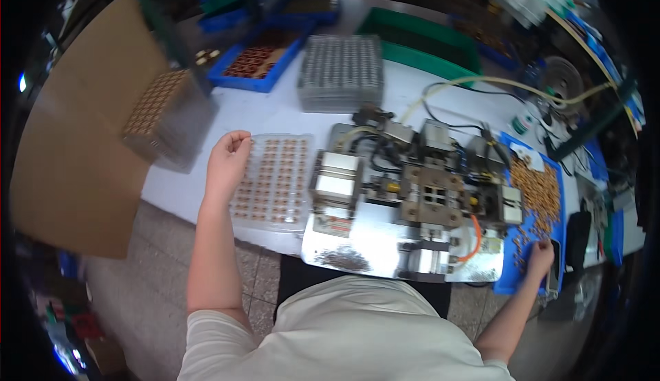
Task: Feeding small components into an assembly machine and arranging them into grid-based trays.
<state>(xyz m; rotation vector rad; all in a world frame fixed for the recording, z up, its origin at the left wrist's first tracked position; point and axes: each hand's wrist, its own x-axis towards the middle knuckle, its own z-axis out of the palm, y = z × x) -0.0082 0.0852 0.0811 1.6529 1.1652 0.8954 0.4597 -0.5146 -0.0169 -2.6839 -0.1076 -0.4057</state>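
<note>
Two hands at work, well apart, either side of a metal fixture machine (419, 195) at centre frame. Left hand (227, 158) loosely curled, resting on the upper left corner of a clear blister tray (275, 182) left of centre; fingers bent inward, no part visibly pinched between them, so whether anything is held cannot be told. Tray filled with rows of small copper-coloured coil parts (271, 175), lying flat on the white surface (275, 113), just beside the machine's left block. Right hand (540, 257) at lower right, fingertips down among loose copper-coloured parts (536, 192) scattered on a blue tray (509, 278); fingers closed toward the pile, grasp on a single part too small to tell. Blue tray touching the machine's right edge. Dark heap of fine metal debris (344, 259) on the machine's shiny base plate, lower centre. Black cables and a pale hose (481, 82) running from the machine toward the upper right. Stack of grey empty trays (342, 72) at upper centre, a green bin (426, 41) behind it, a blue bin with reddish coils (258, 61) to its left. Second stack of filled trays (168, 116) at left, beside a brown cardboard sheet (75, 161).
</note>
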